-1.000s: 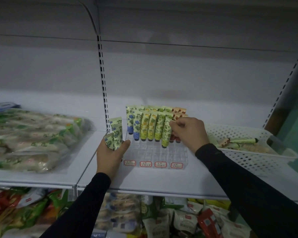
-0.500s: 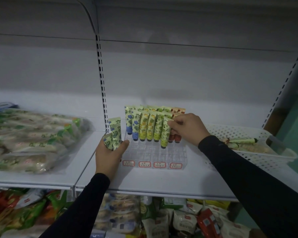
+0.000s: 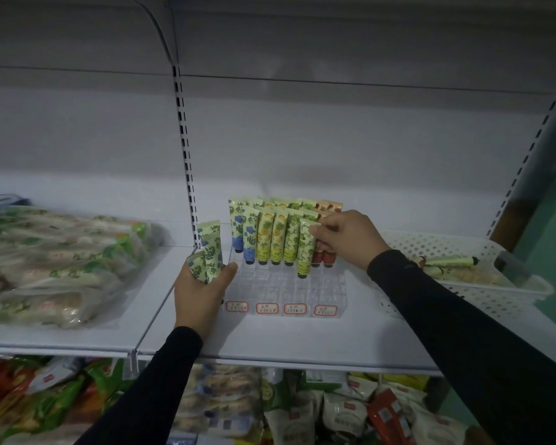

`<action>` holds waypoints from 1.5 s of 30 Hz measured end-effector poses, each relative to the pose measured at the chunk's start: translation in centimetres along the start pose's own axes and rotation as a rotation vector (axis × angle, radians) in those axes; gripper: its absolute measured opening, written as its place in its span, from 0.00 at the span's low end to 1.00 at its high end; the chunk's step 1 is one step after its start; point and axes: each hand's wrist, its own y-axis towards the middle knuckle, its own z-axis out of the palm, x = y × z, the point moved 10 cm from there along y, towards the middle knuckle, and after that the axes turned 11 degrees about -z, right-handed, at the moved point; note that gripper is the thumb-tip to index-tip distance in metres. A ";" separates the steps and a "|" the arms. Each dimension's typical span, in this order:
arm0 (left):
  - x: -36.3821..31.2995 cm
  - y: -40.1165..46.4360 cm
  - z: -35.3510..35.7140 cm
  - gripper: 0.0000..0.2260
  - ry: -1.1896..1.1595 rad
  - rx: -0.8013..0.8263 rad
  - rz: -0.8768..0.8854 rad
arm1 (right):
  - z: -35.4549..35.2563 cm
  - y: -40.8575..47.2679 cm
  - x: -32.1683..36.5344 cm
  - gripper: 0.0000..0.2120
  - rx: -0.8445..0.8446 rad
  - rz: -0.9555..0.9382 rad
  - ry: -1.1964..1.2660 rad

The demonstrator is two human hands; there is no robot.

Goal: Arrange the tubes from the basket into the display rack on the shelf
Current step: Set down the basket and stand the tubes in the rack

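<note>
A clear display rack (image 3: 302, 292) with four red-framed labels stands on the white shelf (image 3: 286, 335). Several tubes stand cap-down in its back rows, blue, yellow, green and red prints. My right hand (image 3: 344, 237) pinches the top of a green tube (image 3: 306, 248) that stands in the rack, one row ahead of the others. My left hand (image 3: 203, 285) grips a small bunch of green-printed tubes (image 3: 208, 252) just left of the rack. The white perforated basket (image 3: 469, 293) at right holds a few more tubes (image 3: 450, 261).
Clear bags of packaged goods (image 3: 55, 261) lie on the left shelf section. A slotted upright (image 3: 187, 168) runs up the back wall behind my left hand. Snack packets (image 3: 302, 409) fill the shelf below.
My right hand has settled the green tube lower into its rack slot and shifted slightly right. My left hand keeps its bunch of tubes in the same place.
</note>
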 end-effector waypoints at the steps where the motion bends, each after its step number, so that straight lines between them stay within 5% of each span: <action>1: 0.0 0.0 0.0 0.09 0.000 -0.002 -0.002 | 0.0 0.0 0.0 0.17 -0.001 0.001 -0.003; 31: -2.0 -0.4 0.4 0.08 -0.039 0.037 -0.038 | -2.3 -2.0 0.5 0.18 -0.173 0.052 0.056; 36: -3.9 -1.7 3.1 0.07 -0.031 0.258 -0.116 | -2.5 -3.0 3.0 0.16 -0.222 0.000 0.096; 40: -4.4 -4.1 6.5 0.09 -0.045 0.559 -0.225 | 0.6 -3.7 5.8 0.12 -0.027 -0.033 0.224; 45: -5.2 -5.9 7.7 0.21 -0.006 0.669 -0.232 | 3.5 -4.6 6.5 0.17 0.130 -0.008 0.291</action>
